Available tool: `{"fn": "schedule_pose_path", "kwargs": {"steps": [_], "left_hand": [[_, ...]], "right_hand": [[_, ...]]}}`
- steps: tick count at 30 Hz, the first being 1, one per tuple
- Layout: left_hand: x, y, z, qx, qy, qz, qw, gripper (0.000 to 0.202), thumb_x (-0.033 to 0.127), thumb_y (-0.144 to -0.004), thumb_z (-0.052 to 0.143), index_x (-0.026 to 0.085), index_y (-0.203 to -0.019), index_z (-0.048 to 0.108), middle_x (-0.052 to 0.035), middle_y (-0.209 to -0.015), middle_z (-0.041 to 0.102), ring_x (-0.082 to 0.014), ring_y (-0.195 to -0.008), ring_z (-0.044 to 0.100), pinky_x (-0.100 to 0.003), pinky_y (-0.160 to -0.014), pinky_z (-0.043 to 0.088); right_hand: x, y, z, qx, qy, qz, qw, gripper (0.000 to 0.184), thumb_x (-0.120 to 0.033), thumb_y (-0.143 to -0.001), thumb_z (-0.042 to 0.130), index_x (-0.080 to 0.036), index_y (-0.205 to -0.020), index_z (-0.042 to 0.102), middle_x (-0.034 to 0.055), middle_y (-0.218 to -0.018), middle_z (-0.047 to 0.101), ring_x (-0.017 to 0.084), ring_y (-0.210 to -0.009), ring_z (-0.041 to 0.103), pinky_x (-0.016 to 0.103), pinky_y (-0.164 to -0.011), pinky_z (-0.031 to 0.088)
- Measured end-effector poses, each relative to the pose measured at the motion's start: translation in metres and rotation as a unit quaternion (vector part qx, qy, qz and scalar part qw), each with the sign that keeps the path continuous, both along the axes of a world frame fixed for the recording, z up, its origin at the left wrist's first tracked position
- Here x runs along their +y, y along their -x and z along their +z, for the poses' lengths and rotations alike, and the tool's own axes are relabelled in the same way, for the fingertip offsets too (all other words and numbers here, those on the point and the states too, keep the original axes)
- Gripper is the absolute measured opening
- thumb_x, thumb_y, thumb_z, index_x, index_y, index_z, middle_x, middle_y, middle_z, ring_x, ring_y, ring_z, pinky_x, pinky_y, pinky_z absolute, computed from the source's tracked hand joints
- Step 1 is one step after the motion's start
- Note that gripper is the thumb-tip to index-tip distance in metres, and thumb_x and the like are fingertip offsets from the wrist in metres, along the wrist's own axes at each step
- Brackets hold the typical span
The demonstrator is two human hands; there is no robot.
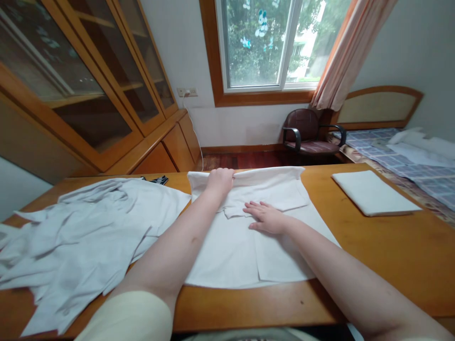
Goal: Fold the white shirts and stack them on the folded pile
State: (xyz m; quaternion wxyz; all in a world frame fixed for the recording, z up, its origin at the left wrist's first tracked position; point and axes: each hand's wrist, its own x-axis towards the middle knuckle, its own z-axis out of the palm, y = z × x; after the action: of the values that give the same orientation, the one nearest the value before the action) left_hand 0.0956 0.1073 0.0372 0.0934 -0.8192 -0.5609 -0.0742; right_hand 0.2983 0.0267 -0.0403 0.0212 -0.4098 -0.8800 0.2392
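A white garment [227, 265] lies spread on the wooden table in front of me, its far part folded over toward me in a band with creases. My left hand [221, 182] is closed on the far folded edge of this garment, left of its middle, with the fingertips partly hidden. Flat on the cloth, nearer to me and to the right, rests my right hand [266, 218], fingers spread, beside the lower edge of the folded band. A loose heap of white clothing [95, 232] lies crumpled left of my left arm.
On the table [384, 255] at the right sits a neatly folded white cloth [373, 192]. A small dark patterned item [158, 180] pokes out behind the heap. Beyond the table are a glass-fronted cabinet [103, 151], an armchair [305, 130] and a bed [401, 156].
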Motion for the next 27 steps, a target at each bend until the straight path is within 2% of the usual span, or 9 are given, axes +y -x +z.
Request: {"fn": "schedule_pose_path", "kwargs": {"steps": [5, 9, 12, 15, 18, 21, 24, 27], "left_hand": [[-0.024, 0.003, 0.010, -0.043, -0.019, 0.020, 0.999, 0.025, 0.031, -0.087, 0.042, 0.021, -0.092, 0.064, -0.0069, -0.088, 0.069, -0.0234, -0.085, 0.062, -0.033, -0.074, 0.042], [-0.050, 0.005, 0.018, -0.065, -0.018, 0.013, 0.998, 0.023, 0.030, -0.086, 0.043, 0.022, -0.090, 0.064, -0.0051, -0.087, 0.069, -0.0225, -0.086, 0.061, -0.033, -0.076, 0.041], [-0.070, 0.007, 0.019, -0.083, 0.010, 0.000, 0.997, 0.022, 0.029, -0.085, 0.044, 0.023, -0.091, 0.064, -0.0045, -0.087, 0.069, -0.0222, -0.086, 0.060, -0.033, -0.079, 0.040], [-0.084, 0.010, 0.014, -0.112, 0.055, -0.001, 0.992, 0.022, 0.026, -0.084, 0.045, 0.023, -0.094, 0.064, -0.0044, -0.092, 0.069, -0.0215, -0.088, 0.059, -0.032, -0.081, 0.041], [-0.092, 0.013, 0.004, -0.145, 0.081, -0.002, 0.986, 0.024, 0.021, -0.082, 0.045, 0.023, -0.095, 0.064, -0.0035, -0.095, 0.068, -0.0212, -0.091, 0.059, -0.031, -0.083, 0.041], [-0.097, 0.014, -0.006, -0.163, 0.073, -0.003, 0.984, 0.026, 0.016, -0.080, 0.045, 0.024, -0.097, 0.064, -0.0027, -0.096, 0.068, -0.0211, -0.092, 0.059, -0.032, -0.085, 0.042], [-0.098, 0.014, -0.014, -0.171, 0.054, -0.016, 0.984, 0.026, 0.015, -0.078, 0.047, 0.023, -0.096, 0.063, -0.0029, -0.095, 0.068, -0.0212, -0.092, 0.058, -0.033, -0.086, 0.042], [-0.099, 0.013, -0.020, -0.184, 0.044, -0.023, 0.982, 0.026, 0.013, -0.077, 0.047, 0.022, -0.096, 0.062, -0.0032, -0.095, 0.067, -0.0213, -0.093, 0.057, -0.033, -0.086, 0.042]], "right_hand": [[0.022, -0.002, -0.002, -0.007, -0.008, -0.012, 1.000, 0.064, -0.058, -0.087, 0.039, -0.027, -0.142, 0.033, 0.0038, -0.151, 0.021, 0.022, -0.139, 0.017, 0.043, -0.112, 0.011], [0.034, -0.003, -0.006, -0.020, -0.060, -0.026, 0.998, 0.063, -0.055, -0.087, 0.041, -0.023, -0.140, 0.038, 0.0076, -0.148, 0.030, 0.024, -0.137, 0.023, 0.042, -0.112, 0.015], [0.036, -0.005, -0.007, -0.017, -0.097, -0.019, 0.995, 0.060, -0.053, -0.087, 0.041, -0.023, -0.139, 0.040, 0.0065, -0.145, 0.037, 0.024, -0.135, 0.029, 0.041, -0.111, 0.016], [0.035, -0.005, -0.004, -0.010, -0.109, -0.037, 0.993, 0.056, -0.051, -0.087, 0.042, -0.024, -0.137, 0.042, 0.0040, -0.142, 0.042, 0.025, -0.131, 0.035, 0.041, -0.110, 0.020], [0.031, -0.003, 0.000, -0.015, -0.078, -0.079, 0.994, 0.053, -0.048, -0.087, 0.043, -0.026, -0.135, 0.045, 0.0031, -0.139, 0.046, 0.027, -0.127, 0.040, 0.041, -0.108, 0.025], [0.019, 0.004, 0.005, -0.012, -0.043, -0.119, 0.992, 0.053, -0.047, -0.088, 0.041, -0.026, -0.137, 0.042, 0.0025, -0.140, 0.045, 0.028, -0.129, 0.038, 0.041, -0.110, 0.021], [-0.003, 0.014, 0.008, -0.010, -0.048, -0.172, 0.984, 0.058, -0.051, -0.089, 0.036, -0.022, -0.140, 0.037, 0.0058, -0.142, 0.042, 0.029, -0.132, 0.034, 0.042, -0.111, 0.017], [-0.025, 0.019, 0.005, -0.063, -0.029, -0.206, 0.976, 0.069, -0.056, -0.085, 0.043, -0.016, -0.140, 0.037, 0.0131, -0.142, 0.040, 0.035, -0.129, 0.035, 0.046, -0.108, 0.022]]}}
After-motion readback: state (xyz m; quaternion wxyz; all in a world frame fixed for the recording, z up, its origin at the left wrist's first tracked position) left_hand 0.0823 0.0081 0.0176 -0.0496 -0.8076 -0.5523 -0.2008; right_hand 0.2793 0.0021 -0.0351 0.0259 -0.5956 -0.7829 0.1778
